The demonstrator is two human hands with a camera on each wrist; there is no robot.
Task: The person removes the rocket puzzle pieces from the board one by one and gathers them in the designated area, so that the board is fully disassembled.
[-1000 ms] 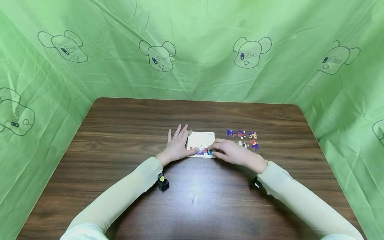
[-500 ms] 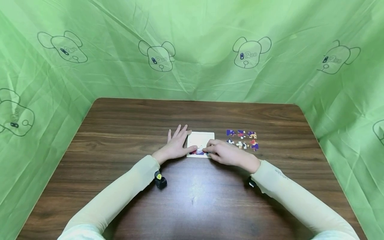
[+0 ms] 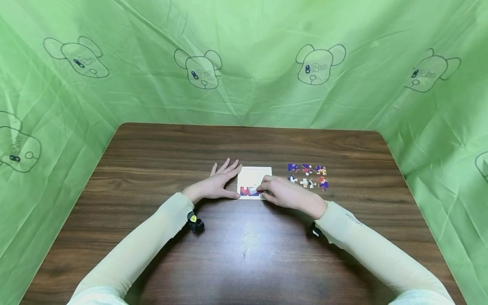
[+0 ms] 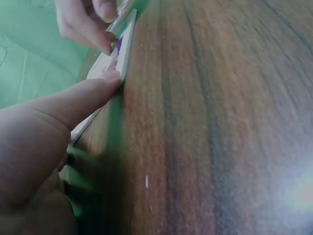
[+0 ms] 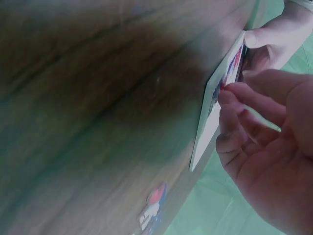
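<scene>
A white puzzle tray (image 3: 254, 176) lies on the table, with colourful joined pieces (image 3: 247, 191) along its front side at the left. My left hand (image 3: 215, 183) is spread at the tray's left side, its fingers straight and its thumb touching the front left corner. Over the tray's front right part, my right hand (image 3: 291, 195) pinches a small puzzle piece (image 3: 260, 191), of which a reddish bit shows; the fingers hide most of it. In the right wrist view the fingertips (image 5: 230, 95) press close to the tray surface.
Several loose puzzle pieces (image 3: 306, 169) lie in two rows right of the tray, behind the right hand. The dark wooden table (image 3: 171, 144) is enclosed by green cloth (image 3: 259, 101) at the back and sides.
My left thumb has drawn back from the pieces to the tray's left edge, baring the joined ones. My right hand has shifted slightly left, fingers still at the tray's front row.
</scene>
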